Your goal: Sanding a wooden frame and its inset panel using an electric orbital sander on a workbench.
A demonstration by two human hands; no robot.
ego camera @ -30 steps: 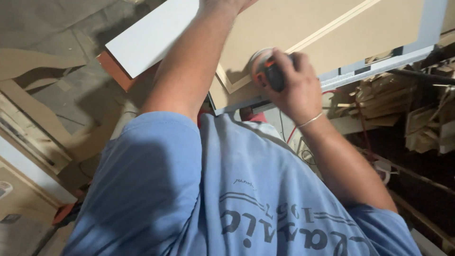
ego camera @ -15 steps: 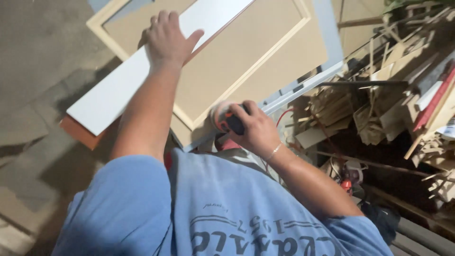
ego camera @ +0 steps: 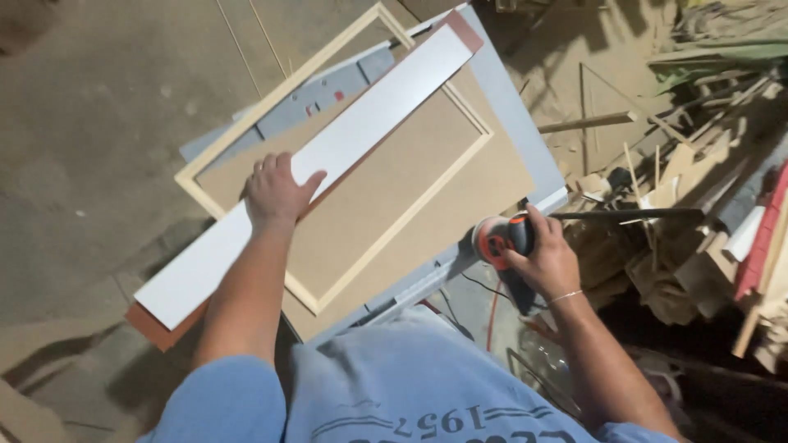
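Observation:
My left hand [ego camera: 275, 193] lies flat, fingers spread, on a long white board [ego camera: 361, 127] that runs diagonally across a tan framed panel [ego camera: 386, 205]. The panel has a raised pale border and rests on a grey work stand [ego camera: 513, 123]. My right hand [ego camera: 546, 258] grips an orange and black sander [ego camera: 499, 238], held off the panel's right edge, beside the stand's corner. A thin bracelet circles my right wrist.
A heap of wood offcuts and sticks [ego camera: 689, 164] fills the right side. A dark rod [ego camera: 624, 215] juts out near the sander. A red cable [ego camera: 492, 316] hangs below the stand. The dusty floor [ego camera: 90, 123] spreads to the left.
The view has swung upward and out, showing the whole panel. My right hand moved the sander off the panel's lower corner to beyond its right edge. My left hand stays on the white board.

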